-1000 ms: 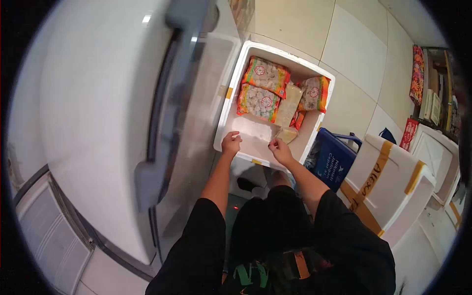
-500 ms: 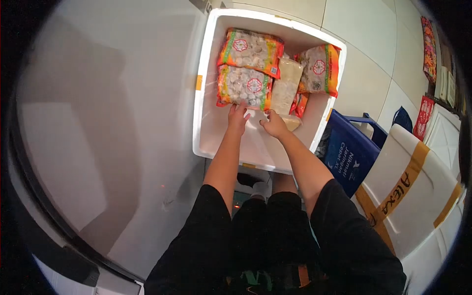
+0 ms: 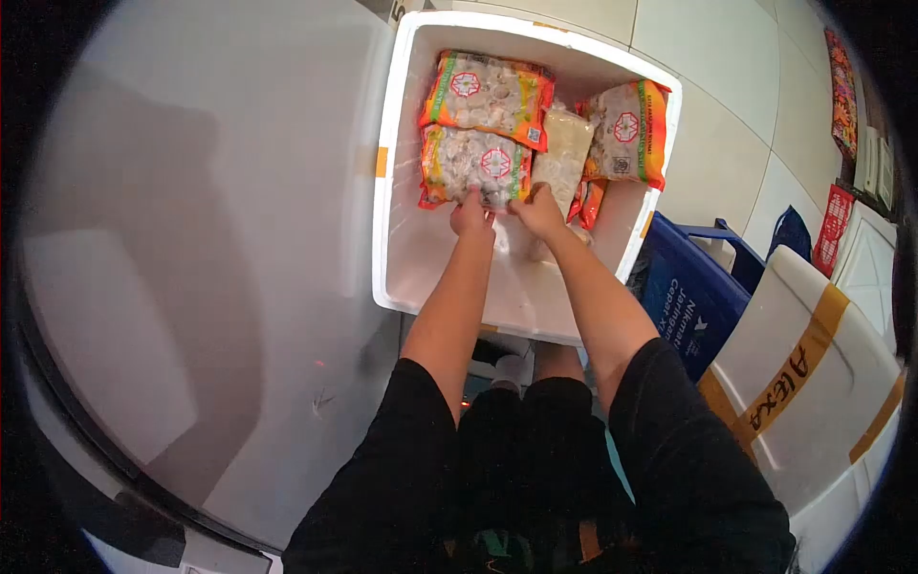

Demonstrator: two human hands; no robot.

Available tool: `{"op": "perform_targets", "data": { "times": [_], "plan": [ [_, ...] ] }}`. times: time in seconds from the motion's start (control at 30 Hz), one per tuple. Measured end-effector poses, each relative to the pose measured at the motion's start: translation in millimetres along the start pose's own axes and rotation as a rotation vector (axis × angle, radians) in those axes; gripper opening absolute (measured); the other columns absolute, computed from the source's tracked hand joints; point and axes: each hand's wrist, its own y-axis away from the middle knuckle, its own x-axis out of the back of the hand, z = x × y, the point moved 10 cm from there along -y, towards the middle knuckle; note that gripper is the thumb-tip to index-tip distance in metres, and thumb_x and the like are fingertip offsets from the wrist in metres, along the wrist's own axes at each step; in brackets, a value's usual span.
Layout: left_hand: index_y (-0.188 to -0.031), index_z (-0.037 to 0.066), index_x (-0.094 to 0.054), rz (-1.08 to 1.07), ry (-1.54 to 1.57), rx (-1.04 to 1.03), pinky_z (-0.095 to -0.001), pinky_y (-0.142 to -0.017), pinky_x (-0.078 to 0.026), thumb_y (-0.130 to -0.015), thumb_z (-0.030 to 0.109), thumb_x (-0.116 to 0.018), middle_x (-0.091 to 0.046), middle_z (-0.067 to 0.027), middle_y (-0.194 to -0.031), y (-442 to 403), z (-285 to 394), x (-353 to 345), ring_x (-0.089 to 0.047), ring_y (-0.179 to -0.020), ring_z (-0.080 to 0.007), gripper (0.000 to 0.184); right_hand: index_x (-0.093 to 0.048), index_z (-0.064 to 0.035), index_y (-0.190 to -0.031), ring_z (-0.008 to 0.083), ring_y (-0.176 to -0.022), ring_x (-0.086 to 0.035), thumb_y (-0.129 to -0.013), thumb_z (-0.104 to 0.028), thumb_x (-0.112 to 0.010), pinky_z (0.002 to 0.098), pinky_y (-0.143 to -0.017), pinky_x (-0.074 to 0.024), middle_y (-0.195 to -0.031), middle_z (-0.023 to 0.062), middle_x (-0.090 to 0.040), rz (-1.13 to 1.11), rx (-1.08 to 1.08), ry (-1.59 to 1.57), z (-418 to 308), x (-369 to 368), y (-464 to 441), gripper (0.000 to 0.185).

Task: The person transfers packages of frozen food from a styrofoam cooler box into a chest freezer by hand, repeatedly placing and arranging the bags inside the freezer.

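Note:
A white foam box point(image 3: 384, 210) holds several orange-edged plastic bags of pale, rounded food pieces. My left hand point(image 3: 472, 216) grips the near edge of the lower-left food bag point(image 3: 469, 163), thumb on top. At that bag's near right corner, my right hand point(image 3: 541, 210) is closed on the edge, its fingers partly hidden. Another food bag point(image 3: 488, 94) overlaps the far side of the gripped one. To the right lie a pale, plain block-shaped pack point(image 3: 564, 148) and a third orange-edged bag point(image 3: 626, 134) leaning against the box wall.
A grey-white smooth surface point(image 3: 296, 191) stands along the left. Right of the box are a blue bag with white lettering point(image 3: 688, 297) and a white foam container with brown tape point(image 3: 784, 354). Pale floor tiles point(image 3: 712, 57) lie beyond the box.
Both hands have moved forward onto the lower-left food bag and closed on its near edge. The bag itself looks almost unmoved.

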Motion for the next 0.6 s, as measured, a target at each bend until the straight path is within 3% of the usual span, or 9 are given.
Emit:
{"op": "perform_targets", "data": {
  "times": [0.03,0.1,0.13,0.2,0.3,0.43,0.5,0.57,0.6],
  "plan": [
    [-0.113,0.009,-0.037,0.002,0.003,0.000,-0.0383,-0.072,-0.046,-0.072,0.013,-0.062,-0.049,-0.0070,-0.104,8,1,-7,-0.051,-0.090,-0.0214,0.048,-0.041,0.0068,-0.100,0.0353,-0.088,-0.053,-0.064,-0.026,-0.059,0.0364,-0.075,-0.0415,-0.094,0.0243,-0.053,-0.002,0.001,0.002,1,-5,-1,0.052],
    [-0.098,0.005,-0.048,-0.113,0.026,-0.127,-0.0293,-0.061,-0.044,-0.075,0.024,-0.060,-0.053,-0.0048,-0.086,18,12,-26,-0.051,-0.072,-0.0164,0.032,-0.041,0.0058,-0.100,0.0314,-0.081,-0.056,-0.065,-0.025,-0.060,0.0344,-0.070,-0.0434,-0.088,0.0194,-0.056,-0.009,-0.084,-0.176,8,-17,-1,0.051],
    [-0.098,0.005,-0.048,-0.313,0.075,-0.179,-0.0278,-0.060,-0.044,-0.076,0.025,-0.059,-0.054,-0.0044,-0.086,14,18,-43,-0.052,-0.074,-0.0157,0.031,-0.041,0.0058,-0.100,0.0314,-0.081,-0.056,-0.065,-0.025,-0.060,0.0344,-0.070,-0.0434,-0.088,0.0194,-0.056,-0.011,-0.083,-0.173,4,-22,-2,0.051],
    [-0.099,0.005,-0.048,-0.340,0.089,-0.183,-0.0281,-0.060,-0.044,-0.078,0.023,-0.057,-0.054,-0.0046,-0.087,14,26,-48,-0.052,-0.076,-0.0159,0.029,-0.043,-0.0006,-0.093,0.0157,-0.064,-0.054,-0.068,-0.028,-0.060,0.0278,-0.054,-0.0426,-0.075,0.0075,-0.055,-0.081,-0.109,-0.464,-6,-37,-1,0.040],
    [-0.101,0.005,-0.046,-0.406,0.087,-0.174,-0.0291,-0.061,-0.045,-0.081,0.018,-0.053,-0.054,-0.0053,-0.089,20,35,-50,-0.053,-0.079,-0.0166,0.025,-0.046,-0.0061,-0.091,0.0129,-0.062,-0.052,-0.070,-0.029,-0.060,0.0269,-0.050,-0.0410,-0.073,0.0047,-0.055,-0.185,-0.146,-0.400,-16,-36,11,0.034],
    [-0.108,0.005,-0.043,-0.365,-0.068,-0.246,-0.0301,-0.062,-0.048,-0.082,0.011,-0.048,-0.055,-0.0068,-0.091,32,31,-20,-0.055,-0.079,-0.0184,0.027,-0.049,-0.0091,-0.089,0.0122,-0.059,-0.051,-0.070,-0.028,-0.060,0.0280,-0.050,-0.0411,-0.071,0.0034,-0.053,-0.350,-0.196,-0.423,-5,-39,33,0.029],
    [-0.110,0.006,-0.042,-0.407,0.025,-0.275,-0.0300,-0.064,-0.048,-0.082,0.010,-0.049,-0.054,-0.0071,-0.095,56,24,-10,-0.055,-0.082,-0.0187,0.029,-0.051,-0.0120,-0.091,0.0116,-0.063,-0.051,-0.073,-0.030,-0.057,0.0289,-0.055,-0.0419,-0.074,0.0014,-0.053,-0.563,-0.301,-0.425,27,-55,54,0.026],
    [-0.112,0.006,-0.041,-0.448,0.119,-0.304,-0.0300,-0.066,-0.048,-0.081,0.009,-0.049,-0.053,-0.0073,-0.099,73,19,8,-0.055,-0.085,-0.0190,0.032,-0.050,-0.0123,-0.093,0.0118,-0.066,-0.051,-0.074,-0.032,-0.055,0.0288,-0.059,-0.0419,-0.077,0.0005,-0.054,-0.526,-0.383,-0.543,40,-41,82,0.028],
    [-0.114,0.008,-0.039,-0.428,0.092,-0.221,-0.0308,-0.071,-0.046,-0.080,0.007,-0.050,-0.052,-0.0059,-0.101,66,6,24,-0.053,-0.088,-0.0186,0.036,-0.050,-0.0127,-0.096,0.0120,-0.069,-0.052,-0.075,-0.034,-0.052,0.0287,-0.062,-0.0419,-0.080,-0.0003,-0.054,-0.488,-0.463,-0.663,47,-34,95,0.030]
  ]
}}
